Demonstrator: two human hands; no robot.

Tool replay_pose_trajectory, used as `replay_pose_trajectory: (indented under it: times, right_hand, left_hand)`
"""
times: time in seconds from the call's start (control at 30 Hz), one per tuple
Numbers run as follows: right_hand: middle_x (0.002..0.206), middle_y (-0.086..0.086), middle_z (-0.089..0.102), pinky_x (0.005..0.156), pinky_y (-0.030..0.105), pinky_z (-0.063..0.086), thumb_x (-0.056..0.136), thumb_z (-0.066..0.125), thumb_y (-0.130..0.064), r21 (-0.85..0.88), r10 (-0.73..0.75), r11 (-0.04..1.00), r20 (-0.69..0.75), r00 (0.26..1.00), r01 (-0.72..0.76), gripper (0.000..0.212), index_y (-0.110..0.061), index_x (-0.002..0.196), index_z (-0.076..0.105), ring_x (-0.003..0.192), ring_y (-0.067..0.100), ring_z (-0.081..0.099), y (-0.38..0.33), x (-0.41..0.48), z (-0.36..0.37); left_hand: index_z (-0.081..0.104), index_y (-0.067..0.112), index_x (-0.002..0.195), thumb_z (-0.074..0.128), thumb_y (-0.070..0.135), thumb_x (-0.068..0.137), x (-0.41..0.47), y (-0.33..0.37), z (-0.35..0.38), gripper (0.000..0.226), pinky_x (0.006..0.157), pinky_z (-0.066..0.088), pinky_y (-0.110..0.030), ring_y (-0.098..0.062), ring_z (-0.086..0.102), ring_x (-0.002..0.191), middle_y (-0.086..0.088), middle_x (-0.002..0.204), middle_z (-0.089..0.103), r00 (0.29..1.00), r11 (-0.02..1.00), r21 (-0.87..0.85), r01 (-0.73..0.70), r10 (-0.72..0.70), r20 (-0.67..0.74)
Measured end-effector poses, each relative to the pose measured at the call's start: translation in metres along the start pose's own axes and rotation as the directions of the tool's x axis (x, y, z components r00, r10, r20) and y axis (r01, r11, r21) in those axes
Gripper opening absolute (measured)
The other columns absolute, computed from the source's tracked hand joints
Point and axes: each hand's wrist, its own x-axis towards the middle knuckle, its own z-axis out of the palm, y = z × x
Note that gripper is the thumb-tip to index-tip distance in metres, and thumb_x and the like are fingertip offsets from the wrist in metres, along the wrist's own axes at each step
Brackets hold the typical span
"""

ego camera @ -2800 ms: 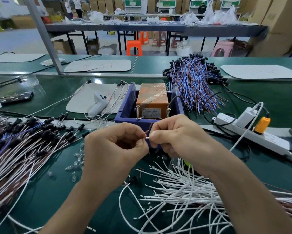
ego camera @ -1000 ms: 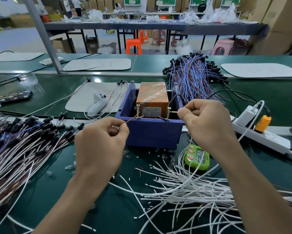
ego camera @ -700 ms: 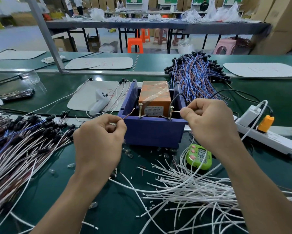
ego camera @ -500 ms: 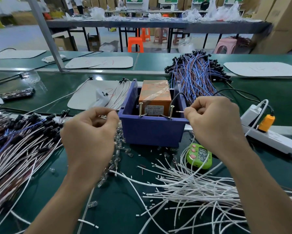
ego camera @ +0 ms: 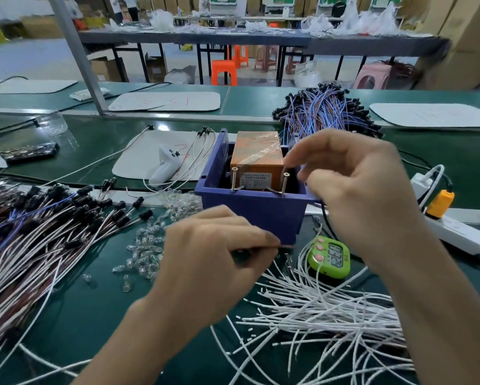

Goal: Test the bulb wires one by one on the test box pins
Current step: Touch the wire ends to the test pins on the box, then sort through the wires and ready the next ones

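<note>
Bulb wire [ego camera: 256,247], thin and brownish, lies pinched in the left hand [ego camera: 213,254] just in front of the blue plastic test box [ego camera: 250,215]. Half a second ago that hand was up beside the box's left rim; it has since dropped low and towards the middle. The short stretch of wire that shows runs roughly left to right along the fingertips, its right end pointing at the box's lower right corner; the rest is hidden in the hand. The left hand's fingers are curled tight, thumb against forefinger. The right hand [ego camera: 352,195] earlier pinched a white wire end by the right-hand upright screw pin [ego camera: 285,182]; now it hangs before the box's right corner, blurred, fingers loosely curled and partly spread, and I cannot tell whether it holds anything. The left screw pin [ego camera: 234,179] stands free, in front of the orange block [ego camera: 256,154] inside the box. A green digital timer [ego camera: 329,257] sits on the green surface [ego camera: 94,315] below the right hand.
</note>
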Motion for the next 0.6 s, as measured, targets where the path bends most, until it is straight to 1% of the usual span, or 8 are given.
replay_pose_trajectory:
  times: [0.07, 0.13, 0.2, 0.27, 0.33, 0.43, 0.5, 0.6]
  right_hand:
    - [0.084, -0.012, 0.077, 0.072, 0.036, 0.059, 0.071, 0.052, -0.021, -0.069, 0.044, 0.997, 0.244, 0.969, -0.028, 0.029, -0.027, 0.088, 0.075, 0.074, 0.011, 0.070, -0.004, -0.006, 0.006]
    - [0.084, -0.016, 0.075, 0.068, 0.018, 0.053, 0.082, 0.054, -0.032, -0.248, 0.145, 0.968, 0.457, 0.878, -0.031, 0.027, -0.033, 0.101, 0.074, 0.071, -0.002, 0.066, -0.001, -0.012, 0.014]
    - [0.077, -0.015, 0.073, 0.061, 0.013, 0.049, 0.093, 0.056, -0.033, -0.325, 0.179, 0.945, 0.447, 0.876, -0.027, 0.021, -0.035, 0.107, 0.072, 0.064, -0.002, 0.063, 0.005, -0.013, 0.017]
    - [0.070, -0.008, 0.073, 0.056, 0.025, 0.055, 0.097, 0.058, -0.029, -0.318, 0.218, 0.946, 0.454, 0.864, -0.071, 0.013, -0.031, 0.098, 0.072, 0.053, 0.006, 0.063, 0.007, -0.010, 0.013]
    - [0.062, -0.004, 0.072, 0.045, 0.026, 0.048, 0.097, 0.061, -0.024, -0.355, 0.256, 0.932, 0.503, 0.825, -0.072, 0.018, -0.026, 0.082, 0.072, 0.042, 0.008, 0.055, 0.008, -0.007, 0.005]
    - [0.059, -0.003, 0.071, 0.044, 0.023, 0.043, 0.093, 0.065, -0.022, -0.403, 0.297, 0.914, 0.602, 0.741, -0.039, 0.020, -0.022, 0.074, 0.072, 0.041, 0.008, 0.052, 0.009, -0.006, -0.006]
    - [0.061, -0.001, 0.071, 0.048, 0.023, 0.045, 0.093, 0.066, -0.019, -0.378, 0.310, 0.924, 0.642, 0.701, -0.062, 0.020, -0.022, 0.075, 0.073, 0.045, 0.012, 0.056, 0.010, -0.005, -0.012]
    - [0.063, 0.002, 0.072, 0.054, 0.024, 0.049, 0.093, 0.066, -0.014, -0.336, 0.301, 0.937, 0.654, 0.694, -0.090, 0.020, -0.021, 0.076, 0.075, 0.049, 0.014, 0.058, 0.015, -0.001, -0.020]
  left_hand:
    - [0.084, 0.026, 0.085, 0.081, 0.026, 0.082, -0.003, 0.001, 0.008, 0.004, 0.068, 0.053, -0.018, 0.001, 0.062, 0.069, 0.018, 0.077, 0.076, 0.999, 0.999, -0.004, -0.044, 0.044, 0.009]
    - [0.082, 0.029, 0.083, 0.076, 0.033, 0.085, -0.005, 0.002, 0.013, 0.008, 0.060, 0.043, -0.014, 0.002, 0.054, 0.060, 0.018, 0.066, 0.069, 1.000, 1.000, 0.006, 0.010, -0.010, -0.023]
    - [0.081, 0.032, 0.082, 0.074, 0.038, 0.085, -0.005, 0.001, 0.015, 0.009, 0.056, 0.041, -0.014, 0.003, 0.052, 0.057, 0.021, 0.063, 0.064, 0.992, 0.994, -0.019, 0.103, -0.104, -0.065]
    - [0.081, 0.032, 0.085, 0.081, 0.032, 0.081, -0.005, 0.000, 0.013, 0.004, 0.059, 0.052, -0.018, 0.003, 0.065, 0.062, 0.023, 0.072, 0.072, 0.974, 0.965, -0.163, 0.208, -0.219, -0.056]
    - [0.081, 0.030, 0.086, 0.084, 0.019, 0.077, -0.002, -0.004, 0.007, 0.014, 0.064, 0.057, -0.019, -0.002, 0.073, 0.069, 0.021, 0.078, 0.076, 0.955, 0.892, -0.343, 0.295, -0.291, 0.064]
    - [0.081, 0.027, 0.088, 0.071, 0.007, 0.074, 0.007, -0.018, -0.011, 0.026, 0.069, 0.062, -0.030, -0.013, 0.077, 0.076, 0.008, 0.080, 0.079, 0.920, 0.804, -0.455, 0.382, -0.284, 0.270]
    - [0.082, 0.027, 0.088, 0.052, -0.008, 0.065, 0.011, -0.035, -0.026, 0.051, 0.074, 0.064, -0.038, -0.016, 0.077, 0.079, 0.003, 0.080, 0.080, 0.878, 0.800, -0.402, 0.446, -0.304, 0.370]
    - [0.082, 0.043, 0.090, 0.042, -0.016, 0.066, 0.011, -0.060, -0.044, 0.075, 0.074, 0.061, -0.025, -0.004, 0.074, 0.086, 0.016, 0.086, 0.079, 0.693, 0.868, -0.076, 0.490, -0.336, 0.638]
